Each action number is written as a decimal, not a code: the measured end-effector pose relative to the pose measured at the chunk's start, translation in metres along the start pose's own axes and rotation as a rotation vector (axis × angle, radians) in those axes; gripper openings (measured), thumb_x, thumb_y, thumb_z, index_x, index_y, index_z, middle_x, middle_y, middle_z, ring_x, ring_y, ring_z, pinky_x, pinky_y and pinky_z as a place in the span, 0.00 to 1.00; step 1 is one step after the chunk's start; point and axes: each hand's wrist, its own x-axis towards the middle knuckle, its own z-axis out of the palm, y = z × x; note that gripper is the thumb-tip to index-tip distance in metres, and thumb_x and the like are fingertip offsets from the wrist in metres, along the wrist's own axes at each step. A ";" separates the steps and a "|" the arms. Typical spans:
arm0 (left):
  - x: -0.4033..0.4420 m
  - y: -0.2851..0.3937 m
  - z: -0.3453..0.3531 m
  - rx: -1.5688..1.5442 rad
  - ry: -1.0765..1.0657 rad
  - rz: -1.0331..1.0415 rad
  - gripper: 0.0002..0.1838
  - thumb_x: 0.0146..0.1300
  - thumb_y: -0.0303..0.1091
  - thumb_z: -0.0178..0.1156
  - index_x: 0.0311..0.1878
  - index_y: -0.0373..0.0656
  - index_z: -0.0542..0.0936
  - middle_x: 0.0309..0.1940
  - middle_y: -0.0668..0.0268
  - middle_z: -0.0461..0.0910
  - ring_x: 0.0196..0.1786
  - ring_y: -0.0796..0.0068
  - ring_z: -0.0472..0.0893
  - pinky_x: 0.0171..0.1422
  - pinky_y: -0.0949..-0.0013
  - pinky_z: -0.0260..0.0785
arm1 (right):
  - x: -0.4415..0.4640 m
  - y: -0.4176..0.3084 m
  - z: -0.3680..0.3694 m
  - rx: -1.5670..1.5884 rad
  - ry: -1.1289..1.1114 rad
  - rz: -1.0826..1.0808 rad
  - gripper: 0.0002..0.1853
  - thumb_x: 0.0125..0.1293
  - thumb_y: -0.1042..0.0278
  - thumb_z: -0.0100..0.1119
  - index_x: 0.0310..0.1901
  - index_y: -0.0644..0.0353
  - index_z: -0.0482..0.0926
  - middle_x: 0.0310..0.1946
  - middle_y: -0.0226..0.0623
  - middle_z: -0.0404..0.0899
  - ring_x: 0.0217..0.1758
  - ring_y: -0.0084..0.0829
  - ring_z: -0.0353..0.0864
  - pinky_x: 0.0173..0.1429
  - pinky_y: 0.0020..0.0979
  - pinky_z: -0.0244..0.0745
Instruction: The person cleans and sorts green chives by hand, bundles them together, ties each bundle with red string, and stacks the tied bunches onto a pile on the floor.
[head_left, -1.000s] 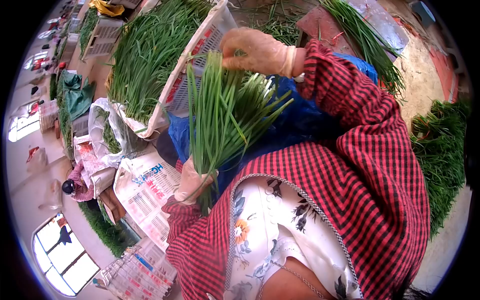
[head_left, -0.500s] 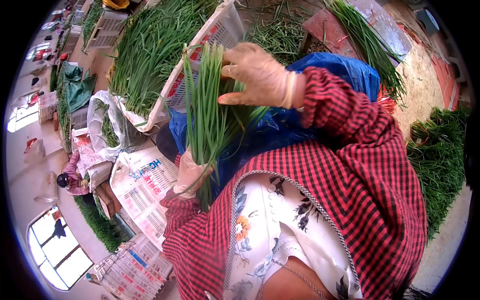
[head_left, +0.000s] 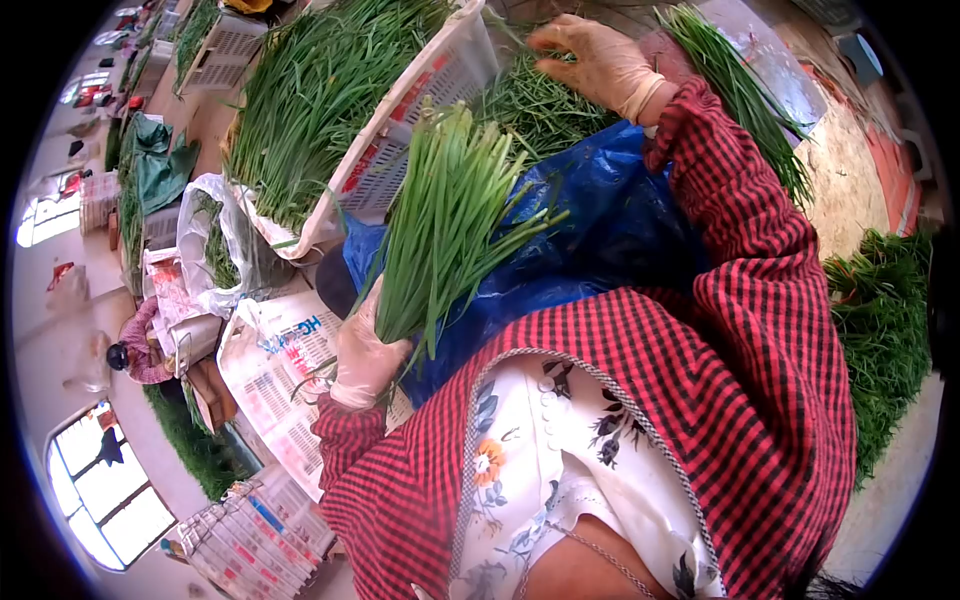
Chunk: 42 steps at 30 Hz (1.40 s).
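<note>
My left hand [head_left: 365, 350], in a thin pale glove, is closed round the lower part of a bunch of green chives [head_left: 440, 220]. The bunch fans out upward over my lap, its pale cut ends at the top and a few blades sticking out to the right. A blue plastic sheet [head_left: 610, 200] covers my lap below it. My gloved right hand [head_left: 595, 65] is away from the bunch, above a heap of loose green trimmings [head_left: 550, 100]. Its fingers are bent and apart, with nothing visible in them.
A white crate [head_left: 440, 70] full of loose chives [head_left: 320, 110] stands ahead left. Tied chives [head_left: 730, 90] lie at upper right, more bundles [head_left: 880, 340] on the floor at right. An upturned white crate [head_left: 270, 380] and stacked crates [head_left: 250, 530] are at left; another person [head_left: 145, 345] sits beyond.
My right hand has left the bunch and moved up and right over the trimmings. My left hand has risen slightly, and the bunch now leans to the right with its tops spread.
</note>
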 end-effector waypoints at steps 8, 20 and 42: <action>0.010 -0.006 -0.006 0.520 0.240 0.516 0.34 0.47 0.21 0.63 0.62 0.50 0.74 0.49 0.62 0.81 0.46 0.62 0.84 0.50 0.68 0.75 | -0.012 -0.057 -0.005 0.387 -0.186 -0.240 0.10 0.60 0.71 0.60 0.45 0.55 0.77 0.39 0.35 0.78 0.42 0.31 0.78 0.47 0.32 0.73; 0.009 -0.005 -0.026 1.033 0.310 0.555 0.29 0.50 0.29 0.65 0.59 0.48 0.72 0.48 0.61 0.78 0.44 0.58 0.82 0.41 0.61 0.75 | -0.020 -0.034 -0.014 0.149 -0.040 -0.215 0.25 0.57 0.61 0.69 0.55 0.58 0.76 0.46 0.38 0.77 0.48 0.30 0.78 0.51 0.28 0.73; -0.002 -0.017 -0.020 1.131 0.318 0.670 0.30 0.47 0.31 0.64 0.59 0.57 0.75 0.52 0.67 0.78 0.39 0.64 0.81 0.42 0.64 0.72 | -0.009 -0.036 -0.017 0.067 -0.453 -0.004 0.43 0.61 0.36 0.58 0.64 0.68 0.65 0.62 0.55 0.67 0.69 0.44 0.63 0.71 0.39 0.58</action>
